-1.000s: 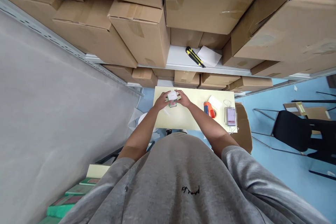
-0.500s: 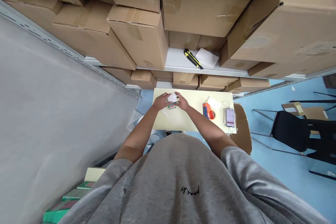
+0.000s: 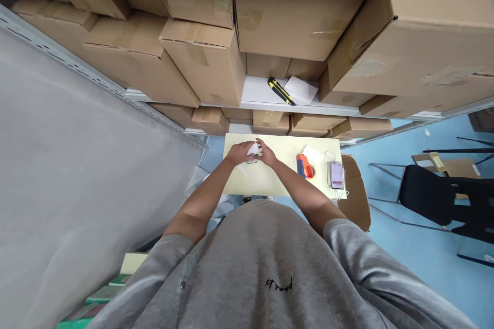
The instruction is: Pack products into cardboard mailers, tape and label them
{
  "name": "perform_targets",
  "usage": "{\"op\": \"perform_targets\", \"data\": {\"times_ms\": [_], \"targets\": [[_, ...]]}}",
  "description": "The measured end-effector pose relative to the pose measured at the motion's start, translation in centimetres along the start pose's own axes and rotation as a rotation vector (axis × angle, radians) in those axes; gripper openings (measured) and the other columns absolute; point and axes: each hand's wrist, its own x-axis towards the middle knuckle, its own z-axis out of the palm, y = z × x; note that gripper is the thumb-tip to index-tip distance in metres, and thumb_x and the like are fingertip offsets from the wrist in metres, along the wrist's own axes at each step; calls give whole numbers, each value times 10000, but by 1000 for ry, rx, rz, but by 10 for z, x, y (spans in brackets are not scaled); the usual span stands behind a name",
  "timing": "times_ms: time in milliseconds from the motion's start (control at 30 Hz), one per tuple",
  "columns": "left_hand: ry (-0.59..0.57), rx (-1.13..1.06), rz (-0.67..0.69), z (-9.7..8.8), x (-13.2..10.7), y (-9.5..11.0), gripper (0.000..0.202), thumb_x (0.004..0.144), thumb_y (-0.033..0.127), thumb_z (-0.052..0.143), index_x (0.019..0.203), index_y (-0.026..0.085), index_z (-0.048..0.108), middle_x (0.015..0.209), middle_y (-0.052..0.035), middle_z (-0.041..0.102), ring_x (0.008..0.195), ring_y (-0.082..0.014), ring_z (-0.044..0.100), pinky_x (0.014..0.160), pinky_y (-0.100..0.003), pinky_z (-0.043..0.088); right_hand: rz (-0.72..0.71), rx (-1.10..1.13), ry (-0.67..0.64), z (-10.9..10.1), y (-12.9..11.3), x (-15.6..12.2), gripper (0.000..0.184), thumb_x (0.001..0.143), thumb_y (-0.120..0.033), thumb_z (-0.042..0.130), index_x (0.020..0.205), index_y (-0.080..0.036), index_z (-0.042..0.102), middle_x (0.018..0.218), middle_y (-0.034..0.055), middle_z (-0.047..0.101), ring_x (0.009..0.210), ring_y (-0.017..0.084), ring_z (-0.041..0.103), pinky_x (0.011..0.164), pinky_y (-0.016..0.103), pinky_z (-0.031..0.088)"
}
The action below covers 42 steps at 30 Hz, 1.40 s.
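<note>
As I watch remotely, the left hand (image 3: 241, 153) and right hand (image 3: 267, 154) grip a small white object (image 3: 252, 150) from both sides, apparently steadying it mid-table (image 3: 278, 180), the tape dispenser (image 3: 304, 166) kept aside.

A loose mid-grey cotton short-sleeved T-shirt (image 3: 247, 267) covers the torso, with small black handwritten-style lettering (image 3: 278, 284) across the chest and a small dark round button-like dot (image 3: 182, 284) on its left side. The wide grey left sleeve (image 3: 170, 262) and right sleeve (image 3: 358, 252) end above the elbows; the forearms, left hand (image 3: 241, 153) and right hand (image 3: 266, 153) are bare
</note>
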Motion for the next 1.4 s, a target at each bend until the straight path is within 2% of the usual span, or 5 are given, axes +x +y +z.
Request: {"op": "perform_targets", "data": {"times_ms": [133,467,667,1033,1400], "targets": [[21,-40,17,5,-6,-4,582,937,464,698,1477,279,585,1505,-126,589,1350,-315,595,1005,-384,550,-9,3,-12,0,1,-3,1047,704,-203,862,1615,-340,364,1509,105,574,1274,296,618,1086,506,530],[39,-57,-24,10,-6,-6,384,1065,400,460,1355,243,657,1287,-149,707,1224,-302,678,991,-408,541,11,60,-11,2,-2,-5,1080,664,-195,880,1599,-315,354,1538,126,556,1324,305,601,1109,507,517],[55,-72,47,8,-11,-4,458,998,503,617,1400,283,633,1517,-122,586,1418,-311,537,1018,-402,543,13,73,22,2,3,-4,962,707,-214,841,1550,-305,386,1525,127,569,1321,291,605,1116,517,504],[6,-8,13,18,-4,8,417,1041,419,529,1428,302,631,1461,-174,581,1279,-346,612,964,-431,527,11,49,31,2,-1,-7,881,700,-189,816,1483,-306,431,1509,111,577,1267,272,637,1077,488,535],[-111,53,63,9,8,14,604,944,389,708,1505,231,548,1356,-200,615,1260,-378,617,904,-428,554,4,-21,1,1,-1,-17,851,724,-239,851,1471,-337,456,1463,78,612,1294,289,631,1057,505,537]]}}
